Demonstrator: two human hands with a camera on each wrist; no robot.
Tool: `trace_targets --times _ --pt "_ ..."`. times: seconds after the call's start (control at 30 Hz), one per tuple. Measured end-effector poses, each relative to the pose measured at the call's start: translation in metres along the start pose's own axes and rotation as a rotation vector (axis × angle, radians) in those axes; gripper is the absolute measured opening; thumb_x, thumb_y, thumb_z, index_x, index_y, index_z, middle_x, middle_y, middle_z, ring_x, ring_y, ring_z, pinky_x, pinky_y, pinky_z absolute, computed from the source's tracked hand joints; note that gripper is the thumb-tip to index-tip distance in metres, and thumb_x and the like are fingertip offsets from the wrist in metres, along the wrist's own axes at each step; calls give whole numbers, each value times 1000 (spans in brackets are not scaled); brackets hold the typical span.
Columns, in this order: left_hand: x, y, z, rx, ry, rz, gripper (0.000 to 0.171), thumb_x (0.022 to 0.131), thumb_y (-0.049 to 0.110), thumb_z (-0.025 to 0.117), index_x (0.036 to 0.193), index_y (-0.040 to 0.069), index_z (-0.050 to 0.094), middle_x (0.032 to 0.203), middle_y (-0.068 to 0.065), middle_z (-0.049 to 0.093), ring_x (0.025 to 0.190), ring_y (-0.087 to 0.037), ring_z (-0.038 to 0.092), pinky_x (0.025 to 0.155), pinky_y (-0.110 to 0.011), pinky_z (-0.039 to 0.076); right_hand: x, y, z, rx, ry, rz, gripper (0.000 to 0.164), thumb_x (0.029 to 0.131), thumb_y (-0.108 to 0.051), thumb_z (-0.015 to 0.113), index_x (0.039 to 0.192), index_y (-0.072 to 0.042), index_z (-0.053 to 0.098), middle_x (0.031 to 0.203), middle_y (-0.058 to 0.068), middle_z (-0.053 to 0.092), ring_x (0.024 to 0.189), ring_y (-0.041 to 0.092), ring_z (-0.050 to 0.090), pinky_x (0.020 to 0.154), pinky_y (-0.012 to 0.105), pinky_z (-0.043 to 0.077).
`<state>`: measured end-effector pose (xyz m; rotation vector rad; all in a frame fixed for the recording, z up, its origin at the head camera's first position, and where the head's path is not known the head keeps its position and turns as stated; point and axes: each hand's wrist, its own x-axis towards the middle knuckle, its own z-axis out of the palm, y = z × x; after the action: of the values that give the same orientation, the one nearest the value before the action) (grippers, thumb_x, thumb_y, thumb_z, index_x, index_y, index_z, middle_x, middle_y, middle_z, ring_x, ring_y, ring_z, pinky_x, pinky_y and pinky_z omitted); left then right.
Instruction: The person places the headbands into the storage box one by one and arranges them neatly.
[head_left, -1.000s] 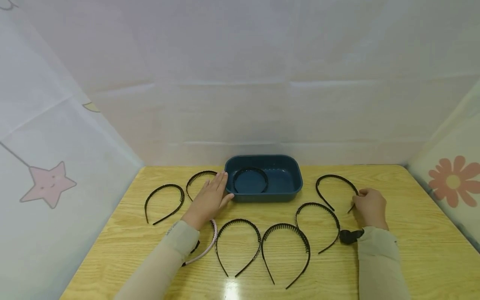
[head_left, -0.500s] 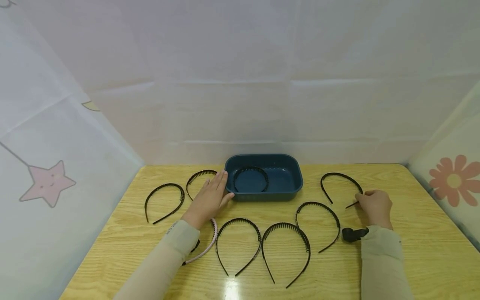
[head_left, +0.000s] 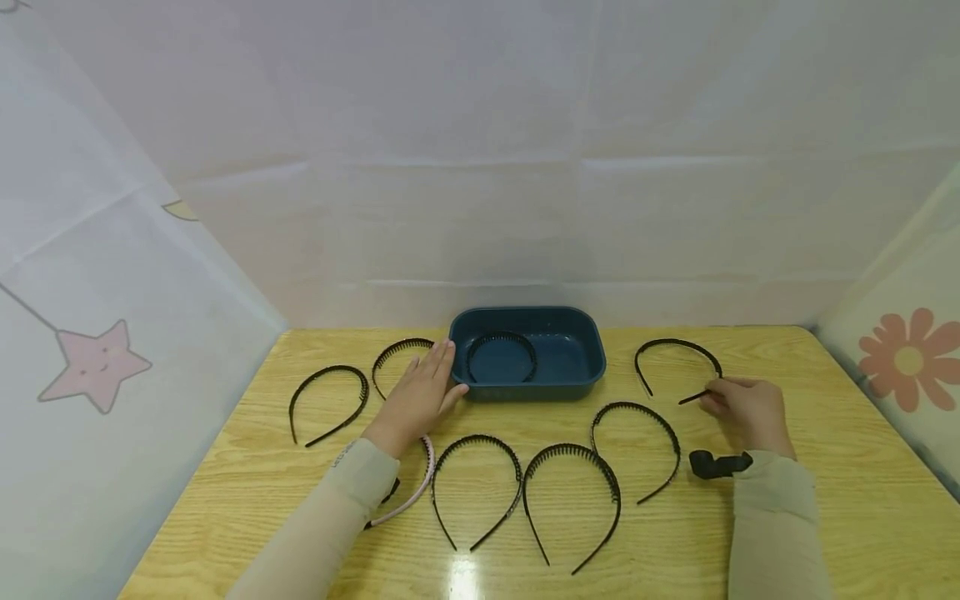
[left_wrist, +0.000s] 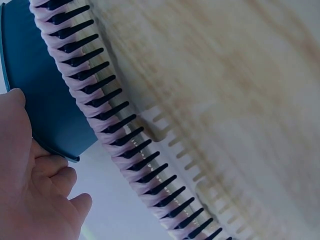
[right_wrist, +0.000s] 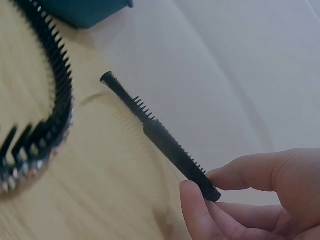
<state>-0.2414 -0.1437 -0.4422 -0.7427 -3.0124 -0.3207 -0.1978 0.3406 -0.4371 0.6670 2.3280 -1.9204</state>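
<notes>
My right hand (head_left: 750, 412) pinches one end of a black toothed headband (head_left: 678, 341) at the table's right side. In the right wrist view the thumb and fingers grip this headband (right_wrist: 170, 150) near its end, raised off the wood. My left hand (head_left: 416, 400) rests against the left side of a dark blue plastic bin (head_left: 525, 392), its fingers lying along the rim. One black headband (head_left: 534, 358) lies inside the bin. Under the left forearm is a pink-wrapped headband (head_left: 430, 471), partly hidden; its black teeth show large in the left wrist view.
Several black headbands lie on the wooden table (head_left: 225, 500): two at the left, including a headband (head_left: 330, 368) by the edge, and others in front, such as a headband (head_left: 619, 500) and a headband (head_left: 677, 450). A white cloth (head_left: 517, 167) hangs behind the bin.
My right hand has lifted the far-right headband off the table, shifting slightly right and tilting it. The left hand stays at the bin.
</notes>
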Motion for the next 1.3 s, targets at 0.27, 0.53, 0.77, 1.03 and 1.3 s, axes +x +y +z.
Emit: trace_targets --times 0.27,0.53,0.77,1.03,1.3 --pt "0 0 0 -3 10 7 76 109 45 42 161 0 13 168 -17 12 155 -33 15 124 -55 16 -6 -7 3 206 -53 -27 64 102 -12 61 151 15 30 83 -4 71 77 9 73 77 24 61" --pt "0 1 -1 -10 8 5 75 109 45 43 161 0 13 168 -18 13 155 -32 13 125 -54 14 -5 -9 4 265 -71 -59 69 101 -6 61 155 12 22 87 -5 70 79 7 73 81 23 60" --pt "1 1 0 -17 11 2 75 109 45 44 161 0 14 168 -17 13 155 -32 14 125 -53 12 -6 -14 9 283 -45 -83 68 101 -5 62 155 13 24 96 -5 63 81 6 72 82 22 59" --pt "3 -1 2 -11 9 4 76 109 48 40 162 1 12 169 -16 11 156 -30 11 125 -52 11 -8 -20 12 319 -45 -123 67 100 -4 62 154 13 25 122 9 49 83 5 72 83 20 58" --pt "2 -1 3 -7 11 -4 77 109 49 40 162 1 13 169 -15 11 156 -29 10 125 -54 15 -15 -31 21 376 -48 -170 70 100 -8 65 155 11 26 120 4 53 88 5 71 87 21 57"
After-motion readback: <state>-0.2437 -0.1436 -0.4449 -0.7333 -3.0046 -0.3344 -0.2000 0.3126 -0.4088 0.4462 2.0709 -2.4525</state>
